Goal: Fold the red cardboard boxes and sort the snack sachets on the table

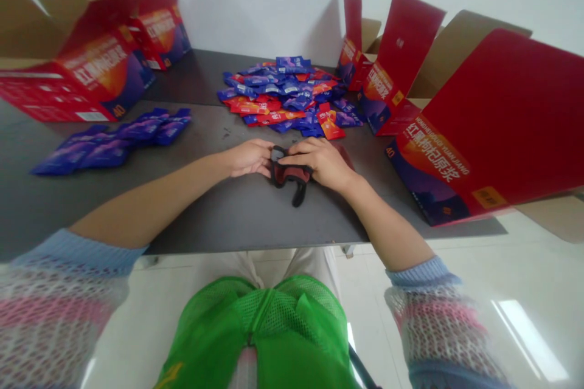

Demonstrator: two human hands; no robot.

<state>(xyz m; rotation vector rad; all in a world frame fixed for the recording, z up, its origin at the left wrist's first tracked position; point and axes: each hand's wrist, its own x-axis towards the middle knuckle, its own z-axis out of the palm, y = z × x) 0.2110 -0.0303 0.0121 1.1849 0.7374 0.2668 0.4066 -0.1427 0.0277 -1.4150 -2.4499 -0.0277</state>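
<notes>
A dark red, black-edged item (291, 174) was held over the grey table (246, 213), in front of a pile of red and blue sachets (283, 94). Its left edge was pinched by the fingers of the left hand (250, 158); its upper right part was gripped by the bent fingers of the right hand (325, 164). Whether the tabletop was touched by it could not be told. The scene was flanked by open red boxes (426, 164); blue sachets (107, 144) were laid overlapping at left.

Packing wkspace, open red cartons (433, 170) (flaps up), heaped blue & red sachets (287, 90), grey worktable (219, 219), tiled flr (511, 267)
</notes>
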